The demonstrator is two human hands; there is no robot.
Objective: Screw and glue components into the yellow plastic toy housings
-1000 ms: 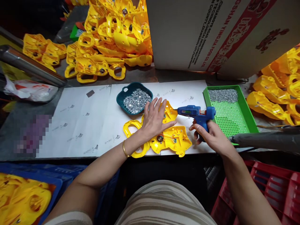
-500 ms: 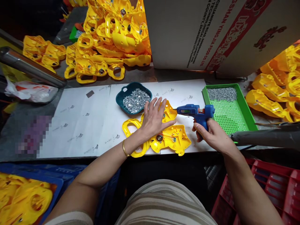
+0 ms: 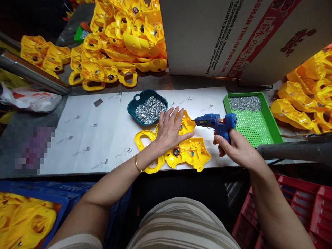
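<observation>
Two yellow plastic shell halves lie side by side on the white board. The nearer shell half (image 3: 199, 152) shows a round speaker, wires and a small circuit board. Over the farther shell half (image 3: 188, 123), my left hand (image 3: 169, 130) rests with its fingers spread, hiding much of it. My right hand (image 3: 233, 147) is wrapped round the handle of a blue glue gun (image 3: 209, 120). The gun's nozzle points left and meets the right edge of the farther shell half.
A dark teal bowl (image 3: 132, 110) of screws stands behind my left hand. On the right is a green tray (image 3: 272, 128) with more screws. Yellow shells (image 3: 140, 45) are piled behind, beside a large carton (image 3: 197, 38). Crates (image 3: 324, 207) stand below the table edge.
The whole view has shifted very slightly. Both hands, the glue gun and the shell halves keep the same places relative to each other.
</observation>
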